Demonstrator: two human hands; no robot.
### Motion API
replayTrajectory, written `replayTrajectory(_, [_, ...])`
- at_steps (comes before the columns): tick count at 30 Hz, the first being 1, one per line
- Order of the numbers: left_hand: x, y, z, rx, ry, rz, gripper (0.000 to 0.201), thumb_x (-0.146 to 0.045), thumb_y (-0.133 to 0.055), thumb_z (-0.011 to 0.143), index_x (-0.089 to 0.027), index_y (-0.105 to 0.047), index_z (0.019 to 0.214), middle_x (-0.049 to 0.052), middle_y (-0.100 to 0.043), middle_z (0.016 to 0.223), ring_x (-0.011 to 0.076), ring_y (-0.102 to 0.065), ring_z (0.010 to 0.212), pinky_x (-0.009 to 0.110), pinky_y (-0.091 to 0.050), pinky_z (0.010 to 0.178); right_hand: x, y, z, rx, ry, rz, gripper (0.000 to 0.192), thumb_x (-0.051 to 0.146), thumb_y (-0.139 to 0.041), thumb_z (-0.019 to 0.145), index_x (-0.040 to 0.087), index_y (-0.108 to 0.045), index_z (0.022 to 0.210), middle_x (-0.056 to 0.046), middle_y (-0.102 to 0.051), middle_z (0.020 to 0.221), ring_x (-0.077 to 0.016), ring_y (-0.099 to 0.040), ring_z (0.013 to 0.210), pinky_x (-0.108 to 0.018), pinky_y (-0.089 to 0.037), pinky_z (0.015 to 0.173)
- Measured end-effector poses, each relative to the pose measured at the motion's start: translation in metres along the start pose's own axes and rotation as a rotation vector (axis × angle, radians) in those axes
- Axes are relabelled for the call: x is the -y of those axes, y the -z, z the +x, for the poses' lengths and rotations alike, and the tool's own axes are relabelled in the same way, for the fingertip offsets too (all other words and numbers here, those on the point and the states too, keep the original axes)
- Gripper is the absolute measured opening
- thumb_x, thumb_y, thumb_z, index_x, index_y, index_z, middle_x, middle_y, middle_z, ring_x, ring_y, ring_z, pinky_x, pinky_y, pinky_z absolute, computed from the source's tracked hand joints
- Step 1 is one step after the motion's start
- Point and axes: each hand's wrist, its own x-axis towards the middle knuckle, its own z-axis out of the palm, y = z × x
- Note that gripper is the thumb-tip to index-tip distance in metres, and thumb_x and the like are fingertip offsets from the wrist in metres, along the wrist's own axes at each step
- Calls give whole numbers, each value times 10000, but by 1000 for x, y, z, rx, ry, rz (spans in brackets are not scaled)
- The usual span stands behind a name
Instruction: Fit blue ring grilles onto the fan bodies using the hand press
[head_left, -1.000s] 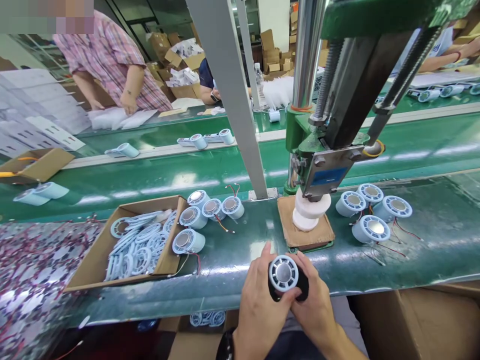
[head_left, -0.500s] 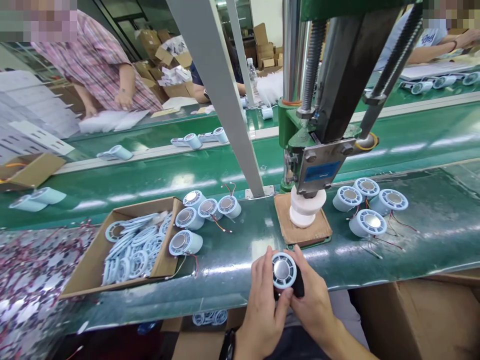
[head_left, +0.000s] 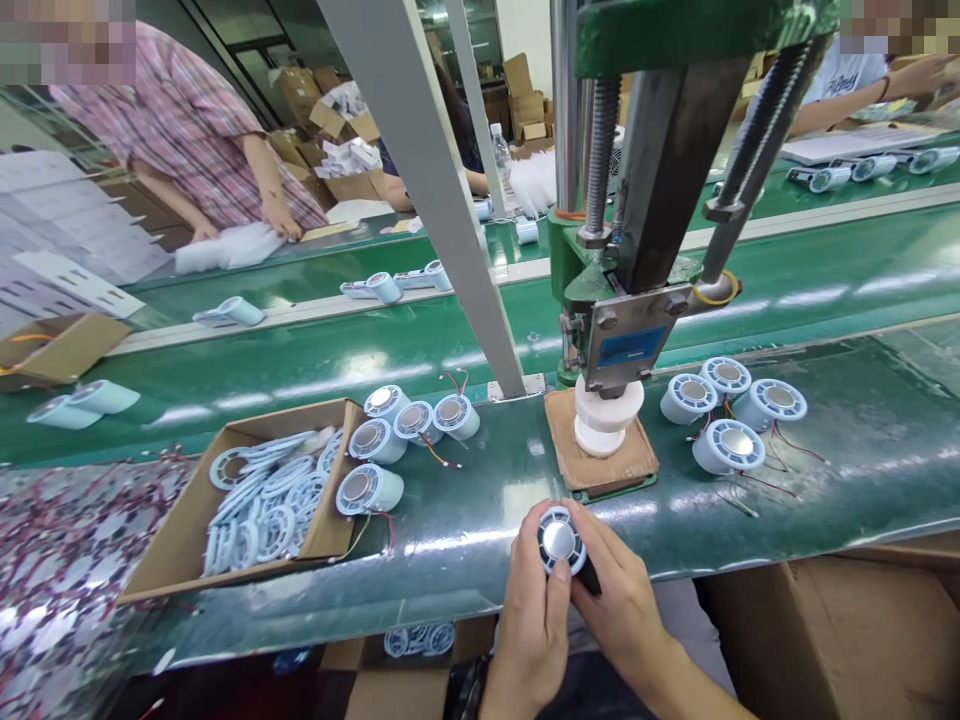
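Both my hands hold one round pale-blue fan motor unit (head_left: 560, 540) with a shiny metal centre and a black part underneath, at the near edge of the green bench. My left hand (head_left: 534, 620) wraps its left side with the thumb on the rim. My right hand (head_left: 626, 615) cups its right side. Just beyond stands a green hand press (head_left: 622, 300) whose white round head (head_left: 606, 412) rests on a brown pad (head_left: 577, 462). Several similar units (head_left: 729, 445) lie to the right of the press, and several more units (head_left: 409, 420) to its left.
An open cardboard box (head_left: 187, 545) of pale-blue grille rings sits at left, beside a pile of red-wired parts (head_left: 52, 560). A grey post (head_left: 442, 200) rises behind. Conveyor belts carry blue parts. Other people work at the far side. A cardboard carton (head_left: 847, 640) stands at lower right.
My hands have turned the unit slightly and shifted it a little left and up in view; my left thumb now lies over its rim. The person at far left has moved a hand.
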Motion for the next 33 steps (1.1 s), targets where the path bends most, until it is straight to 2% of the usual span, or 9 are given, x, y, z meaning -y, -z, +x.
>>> replayTrajectory(4, [2,10,-1,87,-32,-23,500,-357,-356,1040,-190,-356,1512,150,-418,1590,290,-396,1474,477,-371,1192,1,1,2,-10,-11,13,695,83,-509,923,228,-318,1575,-111,-683,1316,-242,-700,1173,-350,-629,952])
replayTrajectory(6, [-1,11,0,118,-20,-23,541,-379,-418,1021,-195,-330,1522,149,-398,1602,302,-375,1485,498,-354,1201,1,1,2,-13,-18,15,699,114,-520,933,221,-291,1585,-116,-685,1312,-248,-706,1161,-352,-630,944])
replayTrajectory(10, [-4,8,3,91,21,1,586,-362,-512,977,-176,-329,1502,179,-441,1561,330,-407,1460,540,-353,1188,0,0,0,-37,-23,11,742,176,-530,945,193,-203,1611,-131,-706,1274,-256,-737,1094,-348,-641,901])
replayTrajectory(16, [-7,8,4,113,-46,22,542,-352,-493,991,-195,-338,1486,168,-453,1542,307,-425,1442,511,-354,1183,-1,-2,-2,-36,-40,34,767,164,-518,948,208,-154,1622,-120,-708,1272,-242,-736,1097,-340,-642,893])
replayTrajectory(21, [-10,-4,3,-5,8,48,518,-430,-489,991,-178,-389,1434,184,-536,1438,319,-533,1328,511,-435,1099,-2,1,-2,-6,-20,64,697,116,-505,935,230,-292,1589,-112,-675,1331,-237,-707,1161,-344,-626,949])
replayTrajectory(24, [-6,-9,1,-64,1,56,471,-399,-411,1022,-169,-393,1432,183,-533,1439,306,-526,1337,494,-430,1105,0,2,1,-4,-14,38,673,74,-468,931,237,-336,1571,-108,-686,1313,-224,-705,1164,-336,-628,951])
replayTrajectory(26, [-1,-7,-1,-46,-31,57,465,-371,-369,1039,-170,-375,1458,178,-503,1479,294,-492,1379,471,-423,1121,1,3,3,-10,-16,14,664,75,-473,932,227,-347,1566,-113,-703,1281,-222,-719,1135,-326,-634,935])
replayTrajectory(30, [7,3,-3,70,-61,73,492,-344,-365,1050,-190,-316,1514,163,-428,1558,279,-423,1446,447,-403,1154,3,3,5,-3,-43,5,645,110,-503,938,200,-351,1558,-113,-728,1234,-218,-742,1082,-299,-644,900])
replayTrajectory(33, [9,5,-3,72,-56,72,508,-359,-397,1042,-190,-319,1514,171,-439,1549,291,-437,1435,465,-407,1149,3,3,3,17,-55,14,609,110,-480,943,200,-386,1538,-114,-713,1265,-219,-731,1110,-304,-635,921])
